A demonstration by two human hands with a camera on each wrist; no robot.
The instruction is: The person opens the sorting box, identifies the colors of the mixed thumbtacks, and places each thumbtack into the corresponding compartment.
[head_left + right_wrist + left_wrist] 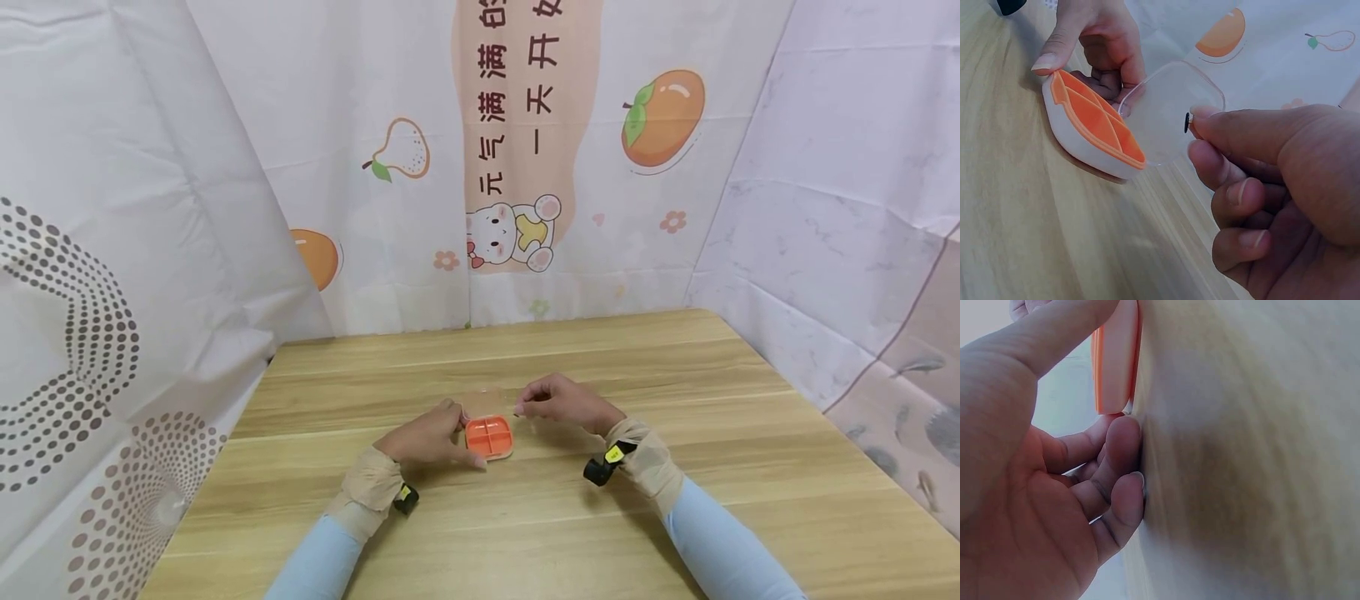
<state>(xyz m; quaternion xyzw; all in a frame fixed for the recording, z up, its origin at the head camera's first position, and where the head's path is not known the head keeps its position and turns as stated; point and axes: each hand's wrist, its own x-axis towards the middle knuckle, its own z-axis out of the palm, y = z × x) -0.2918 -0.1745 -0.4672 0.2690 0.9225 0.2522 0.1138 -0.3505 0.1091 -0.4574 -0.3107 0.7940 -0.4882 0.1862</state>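
A small pill box (480, 442) with a white shell and an orange insert of several compartments sits on the table, its clear lid (1166, 109) swung back on the far side. My left hand (427, 435) holds the box from the left: the thumb lies along the near corner and the curled fingers are at the side by the hinge. In the left wrist view, the box's pale side (1116, 359) shows beyond these fingers. To the right of the lid, my right hand (566, 402) pinches a small black stud (1186, 122) with a flat disc between thumb and forefinger, above the table.
The wood-grain table (630, 358) stretches around both hands. A white printed cloth (375, 250) hangs along its far edge, with further cloths at the left and right sides. Black camera straps (600, 469) are on both wrists.
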